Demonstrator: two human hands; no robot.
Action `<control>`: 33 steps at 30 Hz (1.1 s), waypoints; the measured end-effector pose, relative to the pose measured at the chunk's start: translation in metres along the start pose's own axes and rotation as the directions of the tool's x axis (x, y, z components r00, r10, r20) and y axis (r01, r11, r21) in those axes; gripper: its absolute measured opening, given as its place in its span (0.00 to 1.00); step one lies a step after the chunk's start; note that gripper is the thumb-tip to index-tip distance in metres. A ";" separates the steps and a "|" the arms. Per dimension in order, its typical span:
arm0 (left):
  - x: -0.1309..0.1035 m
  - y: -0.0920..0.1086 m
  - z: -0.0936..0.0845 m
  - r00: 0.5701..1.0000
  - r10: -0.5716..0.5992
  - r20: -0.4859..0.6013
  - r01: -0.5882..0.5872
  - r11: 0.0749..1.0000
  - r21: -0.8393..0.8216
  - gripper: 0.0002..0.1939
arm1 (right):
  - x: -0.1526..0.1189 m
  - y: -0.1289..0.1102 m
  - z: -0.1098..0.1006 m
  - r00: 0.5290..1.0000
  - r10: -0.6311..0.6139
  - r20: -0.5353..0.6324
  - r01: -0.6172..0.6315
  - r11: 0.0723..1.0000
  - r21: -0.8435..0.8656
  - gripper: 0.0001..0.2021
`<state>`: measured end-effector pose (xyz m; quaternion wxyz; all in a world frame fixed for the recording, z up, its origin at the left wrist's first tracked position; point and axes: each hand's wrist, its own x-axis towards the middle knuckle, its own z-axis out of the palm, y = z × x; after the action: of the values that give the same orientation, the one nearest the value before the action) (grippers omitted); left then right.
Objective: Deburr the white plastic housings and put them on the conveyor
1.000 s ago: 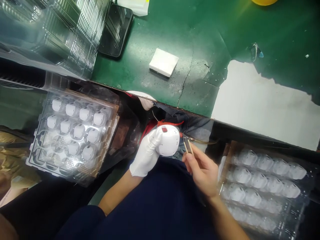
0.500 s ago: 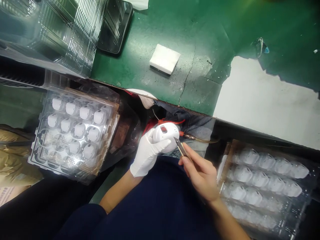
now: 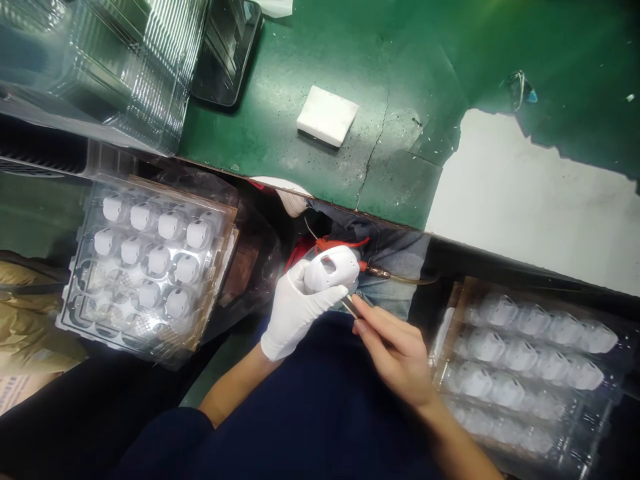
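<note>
The green counter [image 3: 400, 160] fills the top of the frame, cracked near its middle and flecked with debris around a white block [image 3: 327, 117]. A torn white sheet [image 3: 540, 200] covers its right side; a dark phone-like slab [image 3: 227, 53] lies upper left. Clear trays of white parts sit at left [image 3: 145, 267] and lower right [image 3: 525, 373]. At centre, below the counter's edge, my gloved left hand [image 3: 297, 303] grips a white shell [image 3: 333, 270], and my bare right hand [image 3: 395, 347] pinches a thin tool [image 3: 351, 307] beside it.
</note>
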<state>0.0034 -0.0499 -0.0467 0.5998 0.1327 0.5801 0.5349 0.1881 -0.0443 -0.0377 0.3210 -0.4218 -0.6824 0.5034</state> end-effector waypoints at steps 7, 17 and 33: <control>-0.001 0.002 0.004 0.999 0.013 -0.046 -0.012 0.999 0.030 0.23 | -0.001 -0.002 0.002 1.000 -0.016 -0.002 0.016 0.999 0.027 0.30; -0.005 0.008 0.003 0.997 0.028 -0.069 -0.019 0.991 0.129 0.23 | -0.002 -0.005 0.005 0.999 -0.039 -0.004 0.039 0.999 0.031 0.32; 0.000 0.008 0.000 0.999 0.020 -0.040 -0.015 0.995 0.101 0.19 | -0.004 0.006 -0.004 1.000 -0.029 0.004 0.029 0.998 -0.048 0.26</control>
<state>-0.0010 -0.0465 -0.0406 0.5755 0.1568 0.6176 0.5127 0.1945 -0.0455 -0.0427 0.3168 -0.4187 -0.7009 0.4828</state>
